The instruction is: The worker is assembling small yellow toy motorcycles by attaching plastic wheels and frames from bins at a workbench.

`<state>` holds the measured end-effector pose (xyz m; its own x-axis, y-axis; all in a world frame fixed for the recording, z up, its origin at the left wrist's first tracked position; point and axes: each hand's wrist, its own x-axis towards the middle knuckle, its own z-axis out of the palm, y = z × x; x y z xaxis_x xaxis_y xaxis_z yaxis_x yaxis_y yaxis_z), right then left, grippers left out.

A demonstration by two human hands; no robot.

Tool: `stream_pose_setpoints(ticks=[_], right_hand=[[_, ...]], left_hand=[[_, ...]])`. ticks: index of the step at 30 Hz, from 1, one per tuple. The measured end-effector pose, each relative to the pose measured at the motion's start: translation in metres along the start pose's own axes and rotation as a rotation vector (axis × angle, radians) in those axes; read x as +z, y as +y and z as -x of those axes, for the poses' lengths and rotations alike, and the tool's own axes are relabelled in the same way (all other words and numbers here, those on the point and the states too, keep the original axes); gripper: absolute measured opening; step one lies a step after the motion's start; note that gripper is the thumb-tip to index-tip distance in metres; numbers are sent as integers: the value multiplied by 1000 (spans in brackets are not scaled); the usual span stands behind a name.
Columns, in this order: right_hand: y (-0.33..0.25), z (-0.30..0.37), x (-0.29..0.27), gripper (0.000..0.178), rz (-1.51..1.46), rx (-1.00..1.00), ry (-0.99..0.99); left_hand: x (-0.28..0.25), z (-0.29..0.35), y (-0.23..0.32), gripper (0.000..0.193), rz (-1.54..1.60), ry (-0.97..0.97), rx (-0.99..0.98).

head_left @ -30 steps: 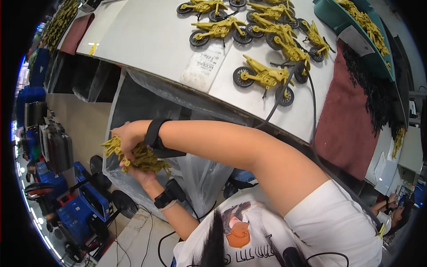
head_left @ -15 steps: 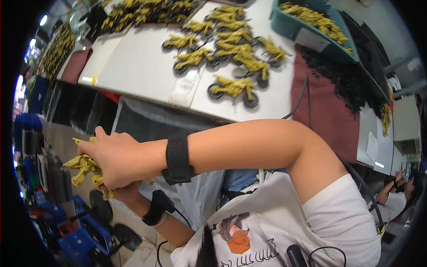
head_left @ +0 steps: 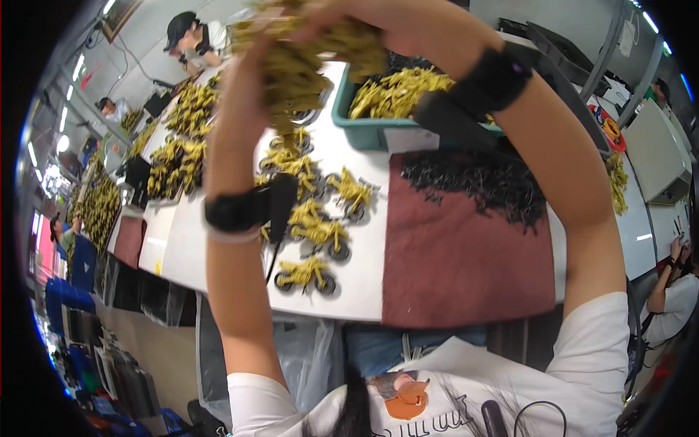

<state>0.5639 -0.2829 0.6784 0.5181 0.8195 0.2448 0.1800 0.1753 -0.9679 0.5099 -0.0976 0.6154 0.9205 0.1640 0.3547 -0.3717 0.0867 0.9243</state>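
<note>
Both my arms reach up to the far edge of the view, over the white table. My left hand, smeared by motion, is closed on a bunch of yellow plastic toy motorcycle bodies. From the other side my right hand grips the same bunch; its fingers are partly cut off at the top. Beneath them stand several yellow toy motorcycles with black wheels. A teal bin with more yellow pieces is to the right of the bunch.
A maroon cloth lies on the table, with a heap of black plastic parts at its far side. More yellow motorcycles crowd the left. Co-workers sit at the far left and far right. A grey box stands right.
My hands have swung from low on the left, beside the table, up over its far part with the yellow pieces. The view has turned, and the teal bin and cloth now show centrally.
</note>
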Motion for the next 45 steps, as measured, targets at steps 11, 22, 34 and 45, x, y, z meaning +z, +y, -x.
stream_pose_setpoints(ticks=[11, 22, 34, 45], right_hand=[[154, 59, -198, 130, 1118, 731, 187], [119, 62, -186, 114, 1254, 668, 80], [36, 180, 6, 66, 926, 295, -250], [111, 170, 151, 61, 692, 668, -699]], left_hand=[[125, -158, -193, 51, -460, -499, -268], [105, -129, -160, 85, -1137, -2, 68], [-226, 258, 50, 19, -1049, 630, 284], [-219, 522, -230, 49, -260, 251, -733]])
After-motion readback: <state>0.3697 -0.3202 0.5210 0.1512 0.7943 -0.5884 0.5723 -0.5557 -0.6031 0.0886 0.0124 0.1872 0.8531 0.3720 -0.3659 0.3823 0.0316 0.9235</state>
